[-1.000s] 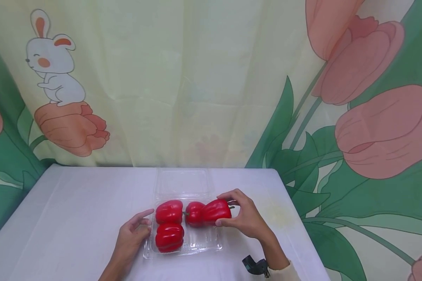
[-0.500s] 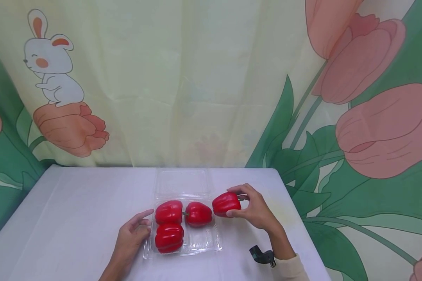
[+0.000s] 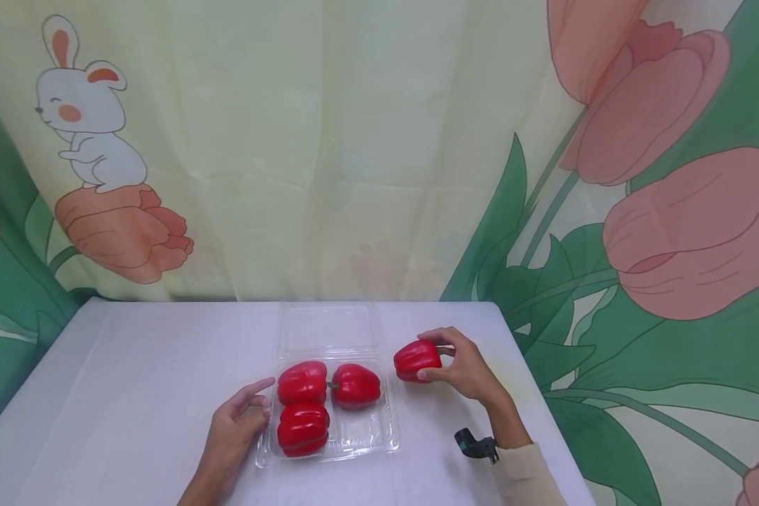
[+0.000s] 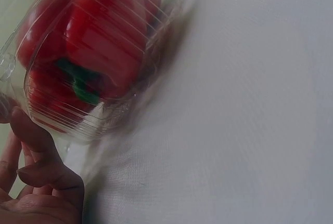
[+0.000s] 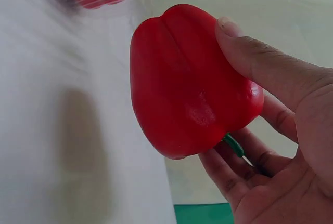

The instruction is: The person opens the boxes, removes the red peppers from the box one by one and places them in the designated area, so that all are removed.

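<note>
My right hand grips a red bell pepper to the right of the clear plastic container. In the right wrist view, the thumb presses one side of the pepper and the fingers reach behind it, its green stem towards the palm. Three more red bell peppers sit in the container: one at back left, one at front left, one at back right. My left hand rests at the container's left edge, its fingertips right at the rim in the left wrist view.
The container's clear lid lies folded back behind it on the white-covered table. A curtain with a rabbit and tulips hangs beyond the far edge. A black wrist camera shows at the right wrist.
The pepper in my right hand has moved from over the container's back right to the right, away from the container. It uncovers the pepper at back right. My left hand has stayed in place.
</note>
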`<state>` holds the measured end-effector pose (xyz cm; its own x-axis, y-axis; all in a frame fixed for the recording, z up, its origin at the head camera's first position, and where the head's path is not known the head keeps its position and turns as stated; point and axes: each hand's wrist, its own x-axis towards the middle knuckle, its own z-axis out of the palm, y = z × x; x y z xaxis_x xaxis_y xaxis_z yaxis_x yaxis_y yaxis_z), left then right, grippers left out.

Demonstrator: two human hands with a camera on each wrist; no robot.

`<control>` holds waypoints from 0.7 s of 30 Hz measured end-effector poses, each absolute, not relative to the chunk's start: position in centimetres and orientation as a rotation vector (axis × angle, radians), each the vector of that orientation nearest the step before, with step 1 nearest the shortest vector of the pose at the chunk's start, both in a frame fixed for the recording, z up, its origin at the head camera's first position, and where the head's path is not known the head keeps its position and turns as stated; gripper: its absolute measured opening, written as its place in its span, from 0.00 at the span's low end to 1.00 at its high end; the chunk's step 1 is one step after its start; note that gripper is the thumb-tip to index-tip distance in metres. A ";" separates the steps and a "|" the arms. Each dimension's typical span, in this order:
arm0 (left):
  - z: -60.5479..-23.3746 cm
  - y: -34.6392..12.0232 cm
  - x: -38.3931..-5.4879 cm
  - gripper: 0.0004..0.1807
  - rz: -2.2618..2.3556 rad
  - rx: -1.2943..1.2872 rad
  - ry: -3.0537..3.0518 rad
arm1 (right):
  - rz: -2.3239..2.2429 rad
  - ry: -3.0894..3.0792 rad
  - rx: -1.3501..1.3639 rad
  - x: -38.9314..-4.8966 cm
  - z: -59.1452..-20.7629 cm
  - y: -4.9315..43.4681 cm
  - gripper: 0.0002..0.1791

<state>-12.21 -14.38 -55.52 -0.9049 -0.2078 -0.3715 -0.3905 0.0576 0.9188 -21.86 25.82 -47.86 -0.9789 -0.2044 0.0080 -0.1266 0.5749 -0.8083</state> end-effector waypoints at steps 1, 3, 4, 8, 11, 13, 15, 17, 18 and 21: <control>-55.6 -14.4 -12.2 0.36 1.966 -0.623 2.178 | -1.377 2.710 -0.283 -22.0 -48.1 25.8 0.43; -55.6 -14.4 -12.2 0.36 1.960 -0.623 2.181 | -1.369 2.708 -0.279 -22.3 -48.4 25.8 0.43; -55.6 -14.4 -12.2 0.36 1.962 -0.624 2.178 | -1.365 2.707 -0.276 -22.4 -48.6 25.8 0.42; -55.6 -14.4 -12.3 0.36 1.962 -0.625 2.178 | -1.353 2.702 -0.247 -22.9 -49.3 25.6 0.41; -55.6 -14.3 -12.2 0.36 1.969 -0.619 2.173 | -1.340 2.710 -0.211 -23.2 -49.9 25.4 0.40; -55.5 -14.3 -12.2 0.36 1.976 -0.614 2.172 | -1.331 2.716 -0.194 -23.3 -50.2 25.4 0.40; -55.4 -14.3 -12.1 0.36 1.982 -0.618 2.173 | -1.322 2.717 -0.180 -23.4 -50.5 25.4 0.40; -55.3 -14.3 -12.1 0.35 1.987 -0.619 2.175 | -1.313 2.719 -0.172 -23.5 -50.7 25.3 0.39; -55.2 -14.3 -12.1 0.35 1.985 -0.616 2.180 | -1.308 2.720 -0.169 -23.5 -50.8 25.3 0.39; -55.2 -14.3 -12.0 0.34 1.967 -0.605 2.199 | -1.288 2.728 -0.158 -23.6 -51.0 25.3 0.40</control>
<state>-12.03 -14.28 -55.18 -0.9112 -0.2079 -0.3556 -0.3764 0.0700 0.9238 -23.55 25.32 -51.00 -0.9872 -0.1458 -0.0646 -0.0427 0.6323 -0.7735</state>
